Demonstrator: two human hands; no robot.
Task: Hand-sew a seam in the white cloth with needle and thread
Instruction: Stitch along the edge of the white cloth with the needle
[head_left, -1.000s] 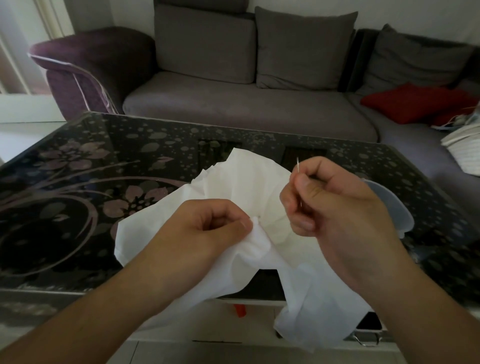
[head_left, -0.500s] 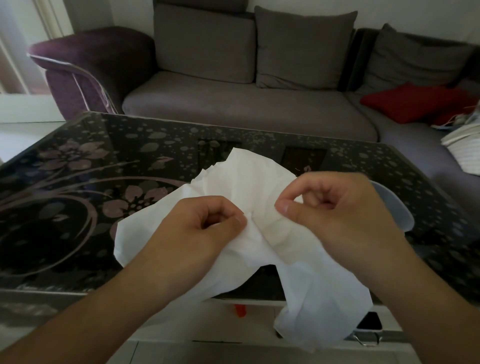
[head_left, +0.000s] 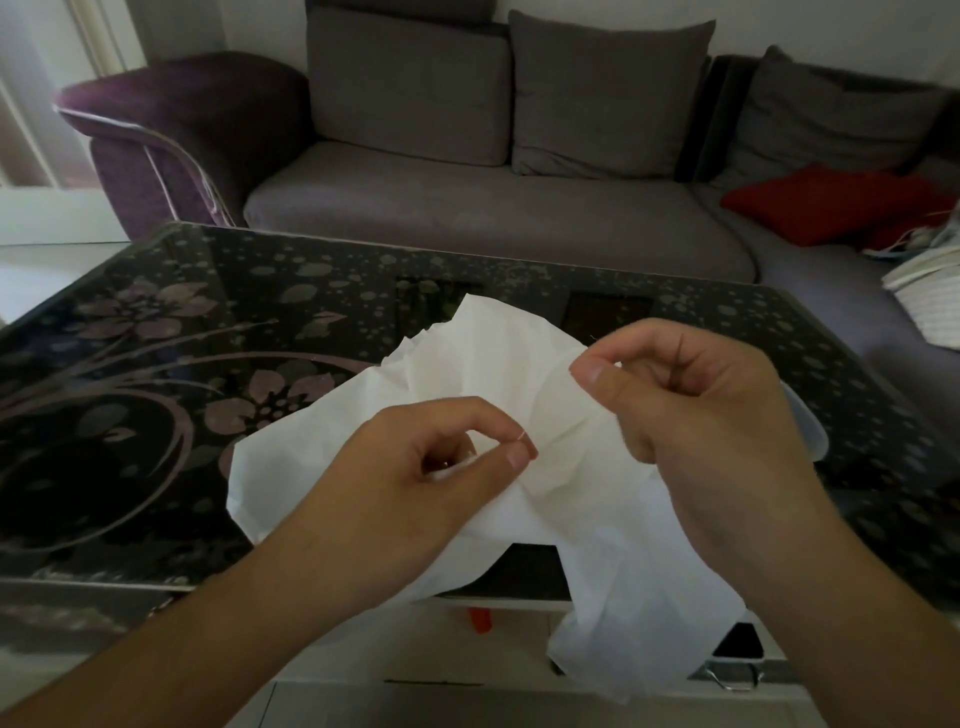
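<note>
The crumpled white cloth lies on the dark glass table and hangs over its near edge. My left hand hovers over the cloth's middle, thumb and forefinger pinched together on a short, thin, light sliver that looks like the needle. My right hand is higher and to the right. Its thumb and forefinger pinch a raised fold of the cloth, and the other fingers are curled. No thread can be made out.
The glass table has a floral pattern and its near edge runs just under my wrists. A pale translucent plastic piece lies behind my right hand. A grey sofa with a red cushion stands beyond the table.
My right hand, which held the needle upright, dropped to the cloth and then lifted a fold up and to the right. The needle now shows at my left fingertips.
</note>
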